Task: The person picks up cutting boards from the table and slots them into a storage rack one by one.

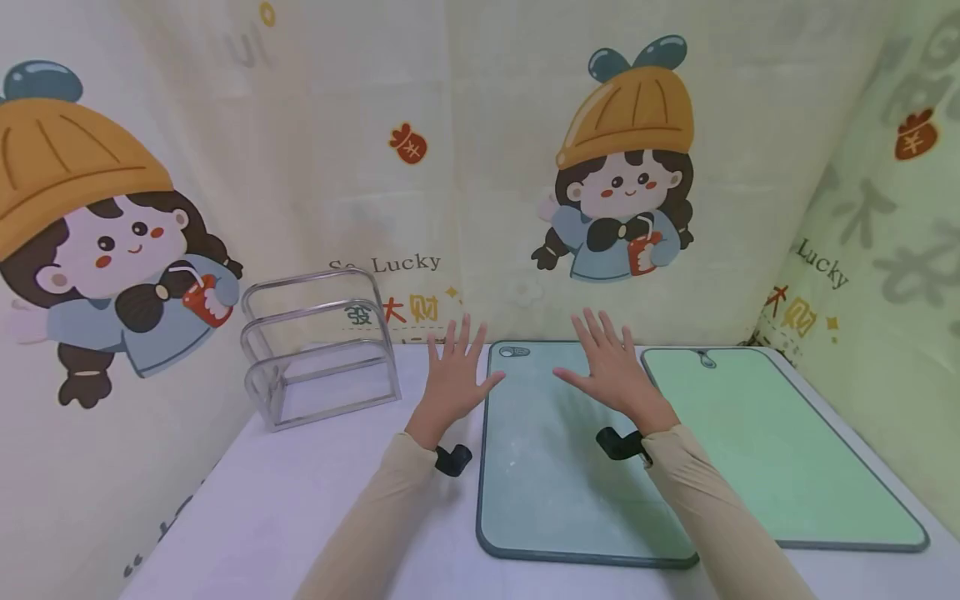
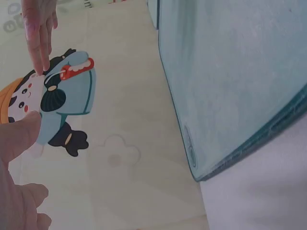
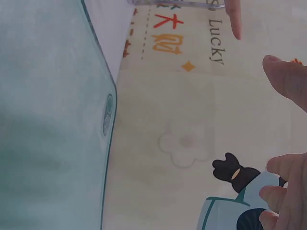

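Both hands are raised with fingers spread and hold nothing. In the head view my left hand (image 1: 452, 375) hovers by the left edge of a blue-grey board (image 1: 555, 467) with a grey rim. Over that board's right part is my right hand (image 1: 617, 367), thumb pointing inward. A green board (image 1: 787, 450) of similar shape lies to the right. Left of my left hand stands a metal wire rack (image 1: 322, 350) with several upright loops. The left wrist view shows part of my left hand (image 2: 21, 177) at its left edge; the right wrist view shows my right hand (image 3: 288, 187) at its right edge.
A white table surface (image 1: 300, 508) lies under the boards and rack. Cloth walls (image 1: 487, 208) printed with cartoon figures and lettering rise behind and at both sides. A dark wrist mount (image 1: 453, 460) sits by the left sleeve, another wrist mount (image 1: 619, 443) by the right.
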A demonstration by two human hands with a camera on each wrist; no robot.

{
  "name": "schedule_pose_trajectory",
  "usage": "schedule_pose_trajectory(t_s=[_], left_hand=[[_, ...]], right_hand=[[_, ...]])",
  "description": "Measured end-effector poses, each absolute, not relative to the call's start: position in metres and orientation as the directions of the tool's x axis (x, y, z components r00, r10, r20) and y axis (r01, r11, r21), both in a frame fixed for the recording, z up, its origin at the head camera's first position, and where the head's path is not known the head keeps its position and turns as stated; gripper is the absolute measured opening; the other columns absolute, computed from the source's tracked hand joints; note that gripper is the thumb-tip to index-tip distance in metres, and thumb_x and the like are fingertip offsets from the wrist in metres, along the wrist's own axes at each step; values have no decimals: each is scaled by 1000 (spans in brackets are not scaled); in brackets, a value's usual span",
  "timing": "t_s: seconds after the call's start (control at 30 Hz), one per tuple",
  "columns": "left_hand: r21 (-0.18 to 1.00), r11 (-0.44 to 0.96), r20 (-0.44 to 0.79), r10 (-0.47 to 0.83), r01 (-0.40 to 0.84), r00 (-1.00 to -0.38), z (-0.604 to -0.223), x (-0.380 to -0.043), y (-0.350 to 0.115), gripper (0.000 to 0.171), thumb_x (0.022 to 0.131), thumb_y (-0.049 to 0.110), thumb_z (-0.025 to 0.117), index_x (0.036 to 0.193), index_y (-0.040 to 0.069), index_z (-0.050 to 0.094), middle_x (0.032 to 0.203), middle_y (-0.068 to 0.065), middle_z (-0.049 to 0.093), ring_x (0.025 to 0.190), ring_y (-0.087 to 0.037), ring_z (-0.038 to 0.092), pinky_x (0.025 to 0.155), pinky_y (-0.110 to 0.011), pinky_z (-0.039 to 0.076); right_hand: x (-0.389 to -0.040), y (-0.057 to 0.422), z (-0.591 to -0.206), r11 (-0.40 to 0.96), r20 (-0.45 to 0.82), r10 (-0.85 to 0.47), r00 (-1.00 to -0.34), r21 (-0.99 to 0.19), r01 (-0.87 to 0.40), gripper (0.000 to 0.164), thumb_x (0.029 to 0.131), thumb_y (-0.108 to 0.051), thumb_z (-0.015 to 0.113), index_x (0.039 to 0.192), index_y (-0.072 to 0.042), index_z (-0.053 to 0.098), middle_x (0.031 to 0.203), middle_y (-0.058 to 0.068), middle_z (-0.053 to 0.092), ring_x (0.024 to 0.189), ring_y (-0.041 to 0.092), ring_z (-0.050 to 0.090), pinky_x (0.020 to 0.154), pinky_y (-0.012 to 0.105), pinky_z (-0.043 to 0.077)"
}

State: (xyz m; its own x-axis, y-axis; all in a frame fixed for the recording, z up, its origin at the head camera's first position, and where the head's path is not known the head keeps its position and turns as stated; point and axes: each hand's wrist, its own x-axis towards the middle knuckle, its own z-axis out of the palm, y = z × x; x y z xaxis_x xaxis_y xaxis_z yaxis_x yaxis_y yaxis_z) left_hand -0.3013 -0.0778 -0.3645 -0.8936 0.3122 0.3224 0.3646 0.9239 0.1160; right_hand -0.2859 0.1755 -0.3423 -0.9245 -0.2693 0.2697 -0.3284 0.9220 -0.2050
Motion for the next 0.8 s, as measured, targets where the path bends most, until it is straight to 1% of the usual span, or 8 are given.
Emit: schedule_pose_trajectory(t_s=[0.23, 0.47, 0.5, 0.73, 0.8], left_hand=[[113, 935, 312, 288, 336, -905, -364, -307, -95, 82, 91, 58, 46, 152, 18, 8, 160, -9, -2, 147, -31, -2, 114, -62, 0], [105, 941, 357, 265, 321, -895, -356, -305, -117, 81, 91, 55, 48, 152, 16, 12, 159, -11, 3, 147, -32, 0, 114, -63, 0], [117, 939, 363, 263, 324, -894, -355, -305, -120, 81, 91, 53, 50, 152, 15, 13, 159, -12, 3, 147, -33, 0, 114, -63, -1], [69, 956, 379, 238, 284, -894, -348, -306, -143, 81, 90, 54, 50, 151, 14, 15, 159, -14, 6, 146, -36, 3, 114, -63, -2], [78, 958, 379, 226, 275, -897, -347, -306, -150, 80, 91, 54, 50, 151, 14, 15, 159, -15, 5, 146, -36, 3, 114, -63, -3]], right_hand=[[-291, 168, -338, 913, 273, -291, -917, -208, -352, 94, 85, -55, 57, 151, -7, 11, 158, 18, 6, 145, 39, 0, 113, 64, -1], [-296, 156, -331, 894, 300, -332, -894, -201, -400, 91, 86, -53, 57, 151, -8, 12, 158, 16, 9, 146, 37, 2, 114, 63, 0], [-298, 153, -330, 894, 302, -337, -892, -195, -404, 91, 86, -53, 57, 151, -9, 12, 158, 16, 8, 146, 37, 3, 114, 63, 0], [-303, 134, -318, 886, 298, -370, -880, -174, -431, 90, 86, -53, 57, 151, -10, 11, 159, 13, 6, 146, 35, 3, 114, 62, 0], [-304, 127, -315, 882, 297, -377, -877, -175, -438, 90, 87, -53, 57, 151, -10, 11, 159, 13, 6, 146, 35, 2, 115, 62, 0]])
